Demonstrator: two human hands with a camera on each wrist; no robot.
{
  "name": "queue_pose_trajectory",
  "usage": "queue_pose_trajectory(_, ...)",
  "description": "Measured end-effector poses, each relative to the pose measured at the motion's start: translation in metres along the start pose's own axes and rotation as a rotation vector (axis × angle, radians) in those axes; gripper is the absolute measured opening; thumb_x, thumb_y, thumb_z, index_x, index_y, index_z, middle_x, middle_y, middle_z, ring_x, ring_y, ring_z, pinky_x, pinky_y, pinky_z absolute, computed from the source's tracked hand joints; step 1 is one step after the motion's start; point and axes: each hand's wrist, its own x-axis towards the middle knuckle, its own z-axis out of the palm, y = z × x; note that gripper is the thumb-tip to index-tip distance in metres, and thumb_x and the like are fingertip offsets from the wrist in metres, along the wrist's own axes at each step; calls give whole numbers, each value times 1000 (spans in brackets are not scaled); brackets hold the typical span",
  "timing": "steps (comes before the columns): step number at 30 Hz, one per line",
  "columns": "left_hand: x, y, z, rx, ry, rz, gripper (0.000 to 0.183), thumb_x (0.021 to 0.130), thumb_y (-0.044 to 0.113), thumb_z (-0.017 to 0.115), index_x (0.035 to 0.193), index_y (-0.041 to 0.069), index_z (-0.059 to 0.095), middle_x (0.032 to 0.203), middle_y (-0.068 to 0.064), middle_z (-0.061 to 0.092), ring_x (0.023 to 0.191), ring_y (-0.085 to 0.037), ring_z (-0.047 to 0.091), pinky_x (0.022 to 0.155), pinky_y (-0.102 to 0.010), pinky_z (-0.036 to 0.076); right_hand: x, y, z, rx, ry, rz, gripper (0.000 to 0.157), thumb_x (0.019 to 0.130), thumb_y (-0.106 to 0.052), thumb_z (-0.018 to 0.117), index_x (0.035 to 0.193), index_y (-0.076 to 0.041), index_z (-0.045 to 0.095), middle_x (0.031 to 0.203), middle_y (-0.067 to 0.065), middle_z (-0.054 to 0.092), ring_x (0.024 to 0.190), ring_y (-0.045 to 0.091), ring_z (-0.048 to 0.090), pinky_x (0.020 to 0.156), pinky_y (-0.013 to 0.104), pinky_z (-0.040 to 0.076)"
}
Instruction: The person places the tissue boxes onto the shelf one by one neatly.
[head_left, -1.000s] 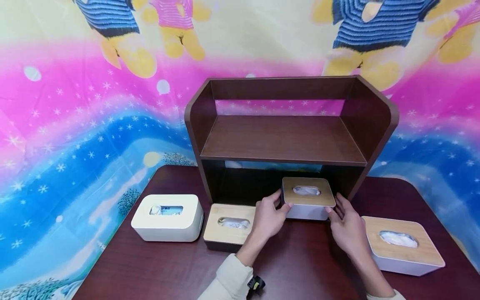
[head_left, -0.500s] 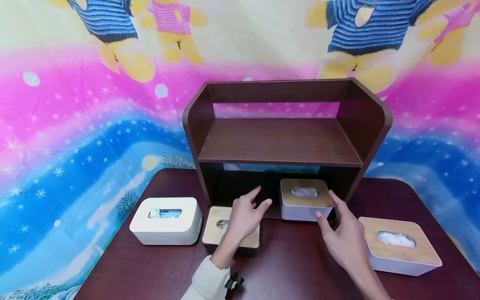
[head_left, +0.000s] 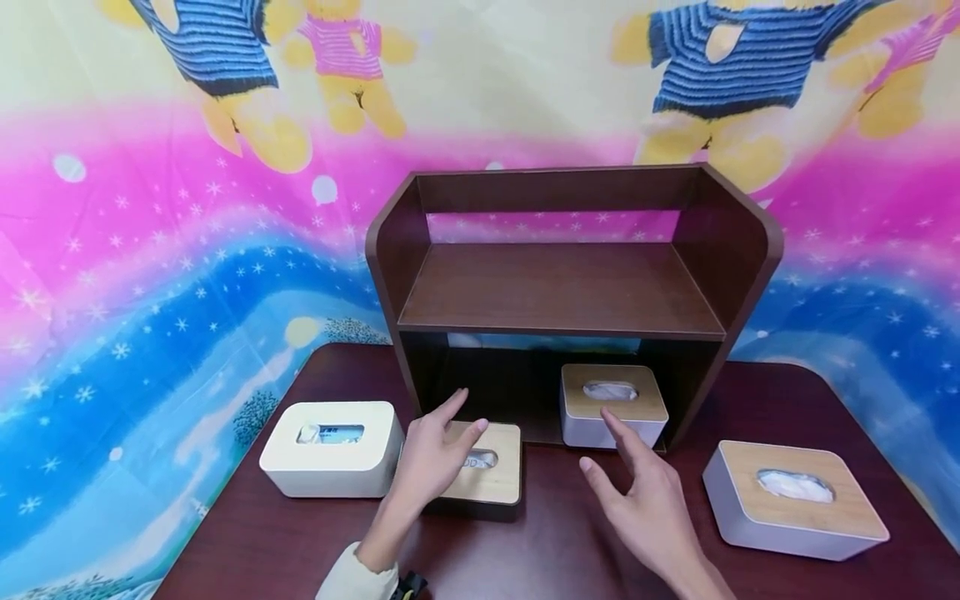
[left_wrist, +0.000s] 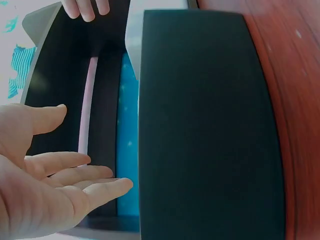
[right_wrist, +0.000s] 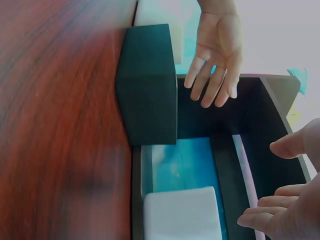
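My left hand [head_left: 429, 457] hovers over a dark tissue box with a light wooden lid [head_left: 501, 479], fingers straight and holding nothing. In the left wrist view the dark side of this tissue box [left_wrist: 210, 125] fills the middle, with the left hand [left_wrist: 65, 185] beside it. My right hand [head_left: 647, 504] hangs with fingers spread, in front of a white tissue box with a brown wooden lid [head_left: 577, 429]. That white box stands in the lower right of a dark brown shelf [head_left: 558, 287]. The right wrist view shows both hands apart from the boxes.
A cream tissue box [head_left: 330, 458] sits at the left of the dark red table [head_left: 555, 550]. At the right stands another white tissue box with a wooden lid [head_left: 802, 508]. A printed curtain [head_left: 187, 275] hangs behind the shelf.
Both hands have let go of the white tissue box, left at the lower shelf. They have drawn back and to the left, the left hand now over the dark box.
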Motion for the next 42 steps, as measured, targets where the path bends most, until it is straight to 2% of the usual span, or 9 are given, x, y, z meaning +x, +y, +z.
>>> queue_pose_trajectory(3,-3,-6,-7,12,10,-11,62,102,35,75,155,8,58,158,-13,59,135,-38,66,111,-56,55,0,-1,6,-2,-33,-12,67,96,-19,82,157,-9,55,156,14,62,136,37,66,108,34,56)
queue_pose_trajectory(5,-6,-9,-12,23,15,-19,63,102,34,76,156,7,57,159,-14,58,138,-38,64,113,-57,53,1,-3,11,0,-63,-18,68,96,-19,81,157,-8,54,157,14,61,138,36,64,109,56,54)
queue_pose_trajectory(6,-7,-11,-13,27,13,-26,64,102,35,76,156,8,56,160,-14,57,141,-37,62,115,-57,51,1,-3,13,5,-77,-20,69,96,-19,81,158,-8,53,157,14,60,140,36,63,110,59,53)
queue_pose_trajectory(14,-16,-23,-22,39,-15,-57,76,101,36,77,162,4,46,168,-16,46,155,-36,45,125,-59,39,2,-12,30,66,-170,-9,73,97,-23,82,161,-8,50,160,14,57,145,33,59,115,57,50)
queue_pose_trajectory(19,-27,-30,-27,36,-33,-89,83,100,37,78,165,2,40,170,-17,41,157,-36,41,125,-58,39,1,-14,46,95,-240,59,78,96,-25,83,163,-10,47,163,15,53,146,34,57,115,55,51)
queue_pose_trajectory(26,-44,-41,-29,16,-42,-171,89,98,44,79,166,2,38,169,-20,43,155,-41,43,124,-62,39,-2,-13,65,90,-295,104,84,91,-31,87,162,-9,48,161,17,55,143,36,60,114,53,53)
queue_pose_trajectory(33,-58,-53,-30,60,-29,-113,91,95,42,82,161,-6,42,163,-28,49,148,-48,51,116,-63,47,-6,-8,76,70,-362,91,94,87,-37,90,161,1,45,159,24,55,136,37,65,108,54,56)
queue_pose_trajectory(39,-62,-56,-34,30,-89,-168,96,94,44,83,163,-6,38,165,-26,47,153,-45,46,120,-63,42,-6,-4,79,109,-429,111,101,87,-38,91,162,7,39,163,30,47,121,41,73,98,49,62)
queue_pose_trajectory(42,-64,-57,-36,26,-114,-200,98,94,42,84,164,-6,36,166,-26,45,154,-44,45,121,-61,42,-7,-3,81,128,-450,108,101,88,-36,90,162,9,37,165,31,44,121,43,73,97,47,62)
